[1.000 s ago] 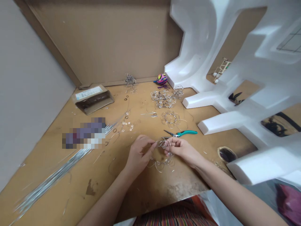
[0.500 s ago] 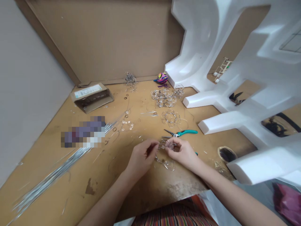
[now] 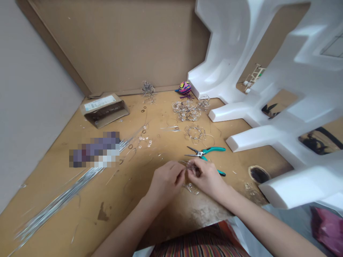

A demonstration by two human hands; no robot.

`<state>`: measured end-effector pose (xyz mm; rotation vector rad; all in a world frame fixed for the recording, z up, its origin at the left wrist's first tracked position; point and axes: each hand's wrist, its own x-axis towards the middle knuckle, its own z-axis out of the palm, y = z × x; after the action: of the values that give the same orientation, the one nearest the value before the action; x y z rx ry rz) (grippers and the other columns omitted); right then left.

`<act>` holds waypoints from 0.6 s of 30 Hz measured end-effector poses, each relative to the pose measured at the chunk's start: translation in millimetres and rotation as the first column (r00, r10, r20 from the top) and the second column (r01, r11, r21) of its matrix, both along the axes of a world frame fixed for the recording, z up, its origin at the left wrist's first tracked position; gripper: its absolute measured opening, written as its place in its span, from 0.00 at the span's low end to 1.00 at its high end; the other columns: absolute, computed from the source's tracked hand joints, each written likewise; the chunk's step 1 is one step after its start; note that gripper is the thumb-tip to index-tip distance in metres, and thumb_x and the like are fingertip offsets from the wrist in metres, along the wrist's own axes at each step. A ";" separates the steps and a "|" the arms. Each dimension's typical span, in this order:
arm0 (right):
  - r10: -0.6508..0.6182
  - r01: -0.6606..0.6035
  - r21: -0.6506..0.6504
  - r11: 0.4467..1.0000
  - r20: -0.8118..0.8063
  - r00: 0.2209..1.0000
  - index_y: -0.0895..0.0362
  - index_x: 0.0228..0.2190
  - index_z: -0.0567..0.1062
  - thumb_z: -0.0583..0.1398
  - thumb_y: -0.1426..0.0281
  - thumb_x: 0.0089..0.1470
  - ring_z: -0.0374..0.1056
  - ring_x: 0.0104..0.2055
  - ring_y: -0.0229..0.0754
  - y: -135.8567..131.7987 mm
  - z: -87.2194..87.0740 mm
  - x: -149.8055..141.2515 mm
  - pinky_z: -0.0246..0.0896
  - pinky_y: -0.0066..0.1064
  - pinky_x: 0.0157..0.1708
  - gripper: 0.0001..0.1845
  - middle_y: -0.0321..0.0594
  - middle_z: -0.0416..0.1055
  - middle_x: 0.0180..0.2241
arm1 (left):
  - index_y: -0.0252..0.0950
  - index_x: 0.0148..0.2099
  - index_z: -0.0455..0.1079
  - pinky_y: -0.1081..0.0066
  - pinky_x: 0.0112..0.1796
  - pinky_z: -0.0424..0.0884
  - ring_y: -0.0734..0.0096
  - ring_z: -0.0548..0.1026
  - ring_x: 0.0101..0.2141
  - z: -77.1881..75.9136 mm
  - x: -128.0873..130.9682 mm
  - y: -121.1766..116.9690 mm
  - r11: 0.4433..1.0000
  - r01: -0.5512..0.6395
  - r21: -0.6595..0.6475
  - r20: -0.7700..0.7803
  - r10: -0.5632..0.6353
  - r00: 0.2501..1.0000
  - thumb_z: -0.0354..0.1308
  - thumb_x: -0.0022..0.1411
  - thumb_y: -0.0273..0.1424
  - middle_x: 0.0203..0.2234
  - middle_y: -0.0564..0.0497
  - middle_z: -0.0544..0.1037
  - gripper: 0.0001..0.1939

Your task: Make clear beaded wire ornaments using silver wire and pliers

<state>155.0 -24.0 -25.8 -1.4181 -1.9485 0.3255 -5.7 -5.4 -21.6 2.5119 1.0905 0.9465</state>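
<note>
Both hands meet over a ring of looped silver wire with clear beads (image 3: 190,187), partly hidden behind the fingers. My left hand (image 3: 168,180) is closed, thumb and fingers pinching the ring's wire at its left side. My right hand (image 3: 205,176) is closed on the same ring at its upper right, fingertips almost touching those of the left. Just beyond the right hand lie open needle-nose pliers (image 3: 199,154) with teal handles, one handle partly covered by that hand. Farther back a similar beaded wire ring (image 3: 194,133) rests on the table.
A bundle of straight wires (image 3: 64,198) stretches along the left. An open cardboard box (image 3: 105,110) stands behind it. More wire pieces (image 3: 187,110) and a colourful wrapped ball (image 3: 184,87) are at the back. White moulded legs (image 3: 249,137) and a round hole (image 3: 259,175) are at the right.
My hands have drawn together over the wire ring, the left moving right and covering more of it. More of the pliers, including the lower handle, now shows.
</note>
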 end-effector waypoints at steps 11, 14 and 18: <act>0.030 -0.033 0.032 0.999 0.087 0.996 0.59 0.28 0.69 0.53 0.80 0.41 0.62 0.25 0.37 -1.1 -0.1 -5.5 0.54 0.26 0.28 0.10 0.36 0.67 0.22 | 0.34 0.30 0.65 0.72 0.28 0.63 0.69 0.69 0.28 -0.8 0.0 -1.0 0.992 0.070 0.107 -0.210 -0.046 0.977 0.46 0.59 0.23 0.25 0.50 0.72 0.08; 0.039 -0.037 -0.043 0.998 0.046 0.998 0.59 0.29 0.70 0.54 0.80 0.41 0.62 0.24 0.36 -0.7 4.7 -4.3 0.54 0.25 0.27 0.10 0.35 0.67 0.22 | 0.35 0.31 0.65 0.72 0.28 0.63 0.70 0.69 0.28 -0.6 -1.8 0.9 0.997 0.075 0.015 -0.170 -0.071 0.983 0.47 0.59 0.24 0.25 0.50 0.72 0.07; 0.079 -0.083 -0.158 0.984 -0.033 0.996 0.58 0.30 0.70 0.55 0.78 0.42 0.60 0.24 0.34 -0.7 11.5 2.0 0.54 0.25 0.27 0.10 0.34 0.66 0.23 | 0.35 0.33 0.65 0.73 0.30 0.64 0.72 0.69 0.28 1.3 -4.7 3.6 0.988 0.108 -0.114 -0.099 -0.120 0.988 0.47 0.59 0.23 0.26 0.51 0.72 0.07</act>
<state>157.0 -24.7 -14.3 -1.4287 -1.9990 0.5460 -10.4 -1.8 -20.4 2.5288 0.9863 0.7119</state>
